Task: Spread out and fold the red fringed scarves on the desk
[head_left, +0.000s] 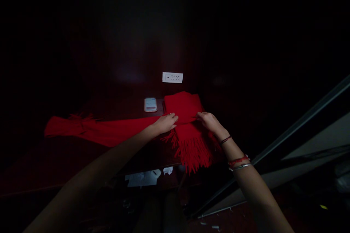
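A red fringed scarf (123, 129) lies on a dark tabletop, one long strip stretching to the left and a folded, stacked part at the right. Its fringe hangs over the table's front edge. My left hand (165, 122) is closed on the cloth at the left side of the folded part. At the right side, my right hand (209, 121) pinches the edge of the same layer. Between the two hands the cloth runs in a shallow crease. Bracelets circle my right wrist and forearm.
A phone (150, 105) with a lit screen lies behind the scarf. A white socket plate (172, 77) is on the dark wall. Below the tabletop are white papers (143, 178). A pale panel with a metal edge (295, 116) slants along the right. Small scraps (215, 227) lie on the floor.
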Action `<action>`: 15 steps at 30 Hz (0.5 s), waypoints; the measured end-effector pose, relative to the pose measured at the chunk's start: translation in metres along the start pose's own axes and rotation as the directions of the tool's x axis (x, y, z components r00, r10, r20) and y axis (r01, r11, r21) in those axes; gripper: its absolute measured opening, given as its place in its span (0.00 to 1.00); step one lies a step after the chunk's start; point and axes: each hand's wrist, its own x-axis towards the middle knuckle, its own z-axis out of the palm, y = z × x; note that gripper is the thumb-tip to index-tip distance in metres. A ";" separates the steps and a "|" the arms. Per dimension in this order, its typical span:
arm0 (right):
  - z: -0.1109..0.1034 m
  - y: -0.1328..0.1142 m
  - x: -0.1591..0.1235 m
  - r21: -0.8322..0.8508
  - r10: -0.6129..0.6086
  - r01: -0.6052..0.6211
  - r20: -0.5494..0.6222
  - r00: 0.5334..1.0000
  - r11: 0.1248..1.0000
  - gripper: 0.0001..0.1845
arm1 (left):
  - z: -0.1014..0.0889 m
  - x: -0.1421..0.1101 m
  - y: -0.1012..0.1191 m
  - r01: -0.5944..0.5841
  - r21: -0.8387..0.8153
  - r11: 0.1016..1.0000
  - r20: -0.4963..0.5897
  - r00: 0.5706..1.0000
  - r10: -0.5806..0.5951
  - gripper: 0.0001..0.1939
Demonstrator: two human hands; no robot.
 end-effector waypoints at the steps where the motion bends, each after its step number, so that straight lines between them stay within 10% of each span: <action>1: -0.001 0.001 -0.001 0.023 -0.011 0.011 -0.018 1.000 1.000 0.08 | 0.004 0.001 0.005 0.018 -0.011 1.000 -0.026 0.999 -0.018 0.10; 15: 0.005 0.002 -0.019 0.015 0.049 -0.048 -0.128 0.991 0.999 0.07 | 0.001 0.005 0.001 -0.150 -0.002 0.989 0.010 0.989 0.150 0.22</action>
